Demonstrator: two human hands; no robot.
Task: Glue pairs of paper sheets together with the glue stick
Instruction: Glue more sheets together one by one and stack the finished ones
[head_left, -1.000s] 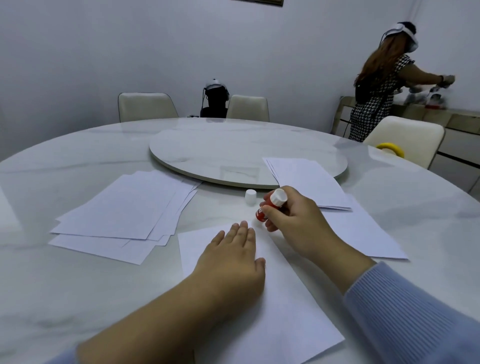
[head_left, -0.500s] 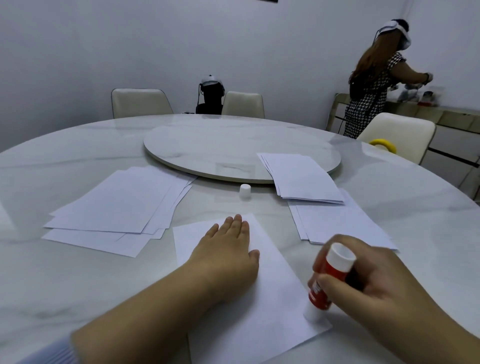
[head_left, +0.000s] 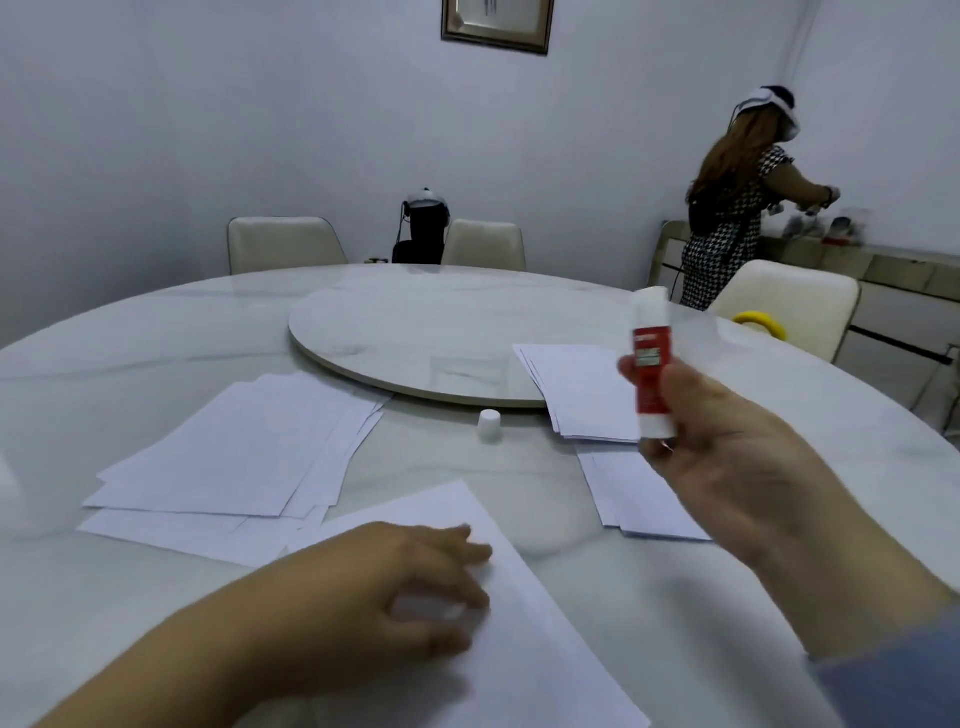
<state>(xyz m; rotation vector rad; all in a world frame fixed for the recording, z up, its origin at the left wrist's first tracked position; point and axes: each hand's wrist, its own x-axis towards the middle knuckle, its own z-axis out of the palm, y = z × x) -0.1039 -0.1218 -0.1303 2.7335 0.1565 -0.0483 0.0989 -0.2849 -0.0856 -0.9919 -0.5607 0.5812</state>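
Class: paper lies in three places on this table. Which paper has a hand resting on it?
The single sheet nearest the camera: the left hand rests on it. The left stack and the right stack by the turntable lie untouched.

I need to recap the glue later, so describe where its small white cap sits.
On the round marble table, look just in front of the turntable. The cap stands alone on bare marble between two paper stacks, the only small upright thing there.

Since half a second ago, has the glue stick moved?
Yes. The glue stick, held in the right hand, rose off the near sheet and now shows beyond the cap, upright.
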